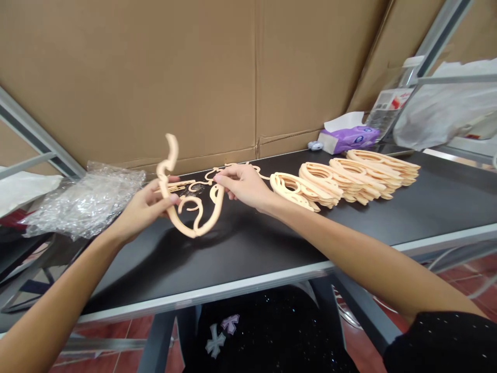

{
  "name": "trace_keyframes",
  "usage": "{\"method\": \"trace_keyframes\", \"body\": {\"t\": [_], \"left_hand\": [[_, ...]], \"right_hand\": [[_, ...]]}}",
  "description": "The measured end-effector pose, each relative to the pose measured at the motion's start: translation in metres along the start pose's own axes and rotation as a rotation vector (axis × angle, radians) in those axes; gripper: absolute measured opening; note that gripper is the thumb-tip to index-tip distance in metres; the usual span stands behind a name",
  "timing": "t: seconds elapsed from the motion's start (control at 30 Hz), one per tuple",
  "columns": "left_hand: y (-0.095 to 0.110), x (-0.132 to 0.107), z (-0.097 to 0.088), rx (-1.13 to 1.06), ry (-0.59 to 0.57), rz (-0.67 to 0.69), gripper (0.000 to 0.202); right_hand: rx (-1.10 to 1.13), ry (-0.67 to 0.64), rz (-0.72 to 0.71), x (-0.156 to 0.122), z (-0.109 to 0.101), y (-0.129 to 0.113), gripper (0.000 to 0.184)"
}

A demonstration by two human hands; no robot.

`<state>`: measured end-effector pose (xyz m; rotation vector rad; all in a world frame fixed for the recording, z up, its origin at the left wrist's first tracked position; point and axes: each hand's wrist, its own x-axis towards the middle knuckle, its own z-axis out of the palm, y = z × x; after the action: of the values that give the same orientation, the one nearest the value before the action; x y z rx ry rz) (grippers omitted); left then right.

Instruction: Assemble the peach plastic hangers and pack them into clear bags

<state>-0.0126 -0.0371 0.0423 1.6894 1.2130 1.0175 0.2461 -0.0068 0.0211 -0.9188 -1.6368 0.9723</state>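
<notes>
A cream plastic folding hanger is raised above the black table, its two arms bent upward in a U and its curved hook between them. My left hand grips the left arm, thumb in front and fingers behind. The tip of the right arm is pinched by my right hand, between thumb and fingers. Behind the hands lie several loose cream hanger parts, partly hidden by them. To the right, folded hangers of the same cream plastic rest in overlapping stacks.
Crumpled clear plastic bags lie at the left end of the black table. At the back right are a purple tissue pack and a clear bottle. Cardboard walls the rear; metal frame posts slant at both sides.
</notes>
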Motion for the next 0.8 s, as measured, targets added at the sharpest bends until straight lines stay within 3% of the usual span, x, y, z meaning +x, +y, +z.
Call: {"method": "trace_keyframes", "body": {"t": [0.1,0.2,0.3,0.5,0.8], "left_hand": [[-0.003,-0.005,0.01,0.13,-0.189,-0.006,0.073],[-0.007,-0.009,0.014,0.103,-0.222,0.018,0.092],[-0.011,-0.009,0.012,0.101,-0.23,0.009,0.065],[-0.028,-0.004,0.008,-0.012,-0.134,0.006,0.035],[-0.027,0.003,0.008,-0.383,0.108,-0.089,0.026]], "right_hand": [[-0.045,-0.044,-0.033,-0.001,0.002,0.0,0.017],[-0.036,-0.076,0.016,-0.002,0.003,-0.001,0.017],[-0.023,-0.076,0.085,-0.004,0.003,-0.003,0.013],[-0.066,-0.054,0.128,-0.005,-0.001,-0.004,0.017],[-0.11,-0.046,0.217,-0.003,-0.005,-0.001,0.017]]}}
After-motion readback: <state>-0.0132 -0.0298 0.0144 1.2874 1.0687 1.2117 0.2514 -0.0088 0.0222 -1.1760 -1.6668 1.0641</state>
